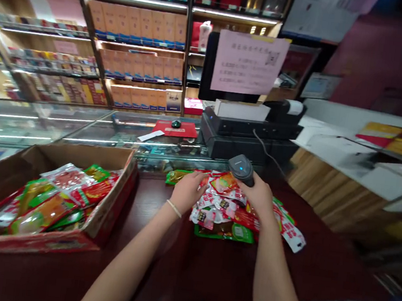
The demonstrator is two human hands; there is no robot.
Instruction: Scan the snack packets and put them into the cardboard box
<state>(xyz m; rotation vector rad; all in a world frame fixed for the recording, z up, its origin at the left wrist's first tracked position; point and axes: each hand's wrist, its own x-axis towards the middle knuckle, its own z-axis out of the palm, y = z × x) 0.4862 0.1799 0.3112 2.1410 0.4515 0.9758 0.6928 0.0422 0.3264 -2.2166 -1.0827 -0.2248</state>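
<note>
My right hand (260, 197) is wrapped around the handle of a dark barcode scanner (241, 169), whose top shows a small blue light. The scanner's head is over a pile of snack packets (221, 204) in red, white and green wrappers on the dark counter. At the pile's left side, my left hand (188, 190), with a pale band at its wrist, has its fingers and thumb on a red snack packet (203, 180). Part of that packet is hidden by the fingers. A long white-and-red packet (293, 236) sticks out at the pile's right.
An open cardboard box (113, 208) holding more packets stands at left. Behind the pile are a glass display case (79, 128), a black cash drawer (219, 145), and a monitor with a pink paper sheet (250, 64). A mouse (176, 124) rests on a red pad.
</note>
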